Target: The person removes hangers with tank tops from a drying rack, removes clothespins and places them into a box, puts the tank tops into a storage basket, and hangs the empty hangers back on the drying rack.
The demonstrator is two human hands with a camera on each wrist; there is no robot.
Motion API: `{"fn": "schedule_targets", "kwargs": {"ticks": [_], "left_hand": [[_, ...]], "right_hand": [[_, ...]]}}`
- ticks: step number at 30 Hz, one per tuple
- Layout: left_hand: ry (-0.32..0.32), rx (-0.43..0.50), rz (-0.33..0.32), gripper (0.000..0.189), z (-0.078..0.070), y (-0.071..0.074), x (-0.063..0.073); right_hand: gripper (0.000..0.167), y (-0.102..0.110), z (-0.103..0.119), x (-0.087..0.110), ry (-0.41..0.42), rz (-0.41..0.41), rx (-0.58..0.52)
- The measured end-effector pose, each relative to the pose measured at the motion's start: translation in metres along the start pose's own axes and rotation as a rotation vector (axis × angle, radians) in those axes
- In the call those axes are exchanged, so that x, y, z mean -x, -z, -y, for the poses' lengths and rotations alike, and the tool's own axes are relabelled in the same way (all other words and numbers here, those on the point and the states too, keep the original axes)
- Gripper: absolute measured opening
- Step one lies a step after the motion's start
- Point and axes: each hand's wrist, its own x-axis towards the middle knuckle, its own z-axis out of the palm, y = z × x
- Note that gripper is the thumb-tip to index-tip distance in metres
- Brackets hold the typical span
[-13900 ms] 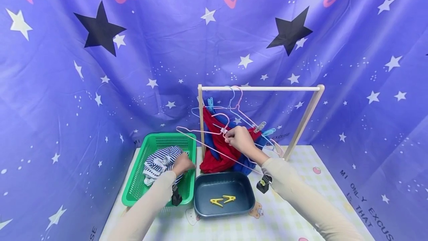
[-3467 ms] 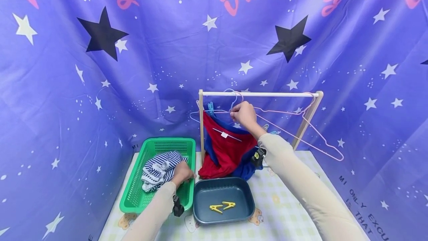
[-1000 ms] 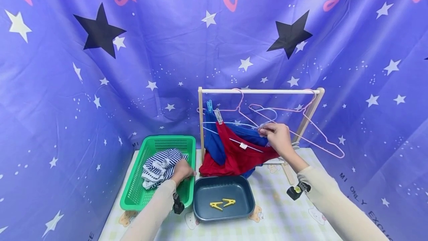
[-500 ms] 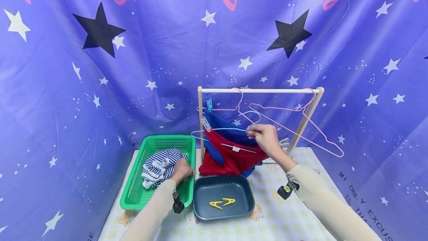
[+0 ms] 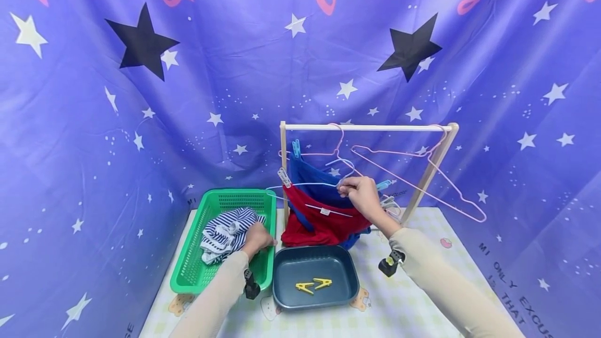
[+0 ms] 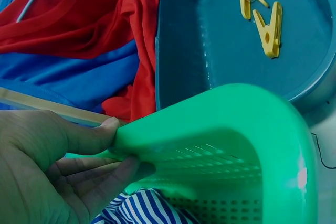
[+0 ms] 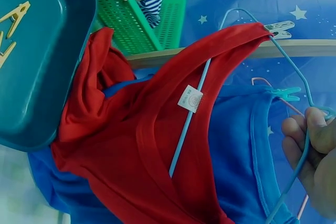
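Note:
In the head view my right hand (image 5: 363,194) pinches a light blue hanger (image 5: 310,184) just below its hook, in front of the rack and under the rail. A red garment (image 7: 121,129) hangs from this hanger, fixed at one shoulder by a white clothespin (image 7: 280,29); its lower part bunches beside the dark tray. Behind it is a blue garment (image 7: 236,129) with a light blue clothespin (image 7: 286,94). My left hand (image 6: 68,166) grips the rim of the green basket (image 6: 247,98), thumb outside and fingers inside. A blue-and-white striped garment (image 5: 225,233) lies in that basket.
The wooden rack (image 5: 375,128) stands at the back; a bare pink hanger (image 5: 394,153) hangs at its right end, another pink hanger (image 5: 310,154) nearer the left. Two yellow clothespins (image 6: 268,30) lie in the dark tray (image 5: 314,305). A star-printed curtain (image 5: 253,67) surrounds the table.
The pink hanger my right hand held earlier now hangs at the rail's right end. The light blue hanger has come off the rail and moved left and slightly down. My left hand stays put.

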Motion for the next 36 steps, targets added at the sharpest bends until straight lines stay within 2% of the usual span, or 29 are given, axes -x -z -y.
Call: {"fn": "schedule_targets", "kwargs": {"ticks": [8, 9, 15, 16, 21, 26, 30, 33, 36], "left_hand": [[-0.013, -0.012, -0.010, 0.028, 0.001, -0.002, 0.000], [-0.028, -0.005, -0.011, 0.030, 0.005, -0.005, -0.004], [-0.018, 0.036, 0.025, 0.033, 0.005, -0.002, -0.003], [-0.006, 0.036, 0.033, 0.033, 0.001, 0.001, 0.002], [-0.051, 0.018, 0.024, 0.046, 0.001, 0.005, 0.001], [-0.148, 0.002, -0.002, 0.047, -0.006, 0.019, -0.002], [-0.167, 0.039, -0.013, 0.031, -0.016, 0.037, -0.003], [-0.160, 0.119, -0.024, 0.009, -0.026, 0.051, -0.001], [-0.178, 0.226, -0.034, 0.013, -0.035, 0.066, 0.002]], "right_hand": [[0.009, -0.003, 0.006, -0.002, -0.050, 0.056, 0.004], [0.009, -0.003, 0.007, -0.002, -0.051, 0.059, 0.007], [0.009, -0.004, 0.010, -0.002, -0.076, 0.079, 0.027], [0.009, -0.004, 0.010, -0.003, -0.080, 0.082, 0.031], [0.009, -0.006, 0.010, -0.003, -0.086, 0.092, 0.025], [0.010, -0.007, 0.007, -0.005, -0.077, 0.100, 0.020], [0.010, -0.008, 0.006, -0.005, -0.076, 0.104, 0.017], [0.010, -0.009, 0.005, -0.004, -0.073, 0.105, 0.020], [0.010, -0.009, 0.004, -0.004, -0.077, 0.107, 0.024]]}}
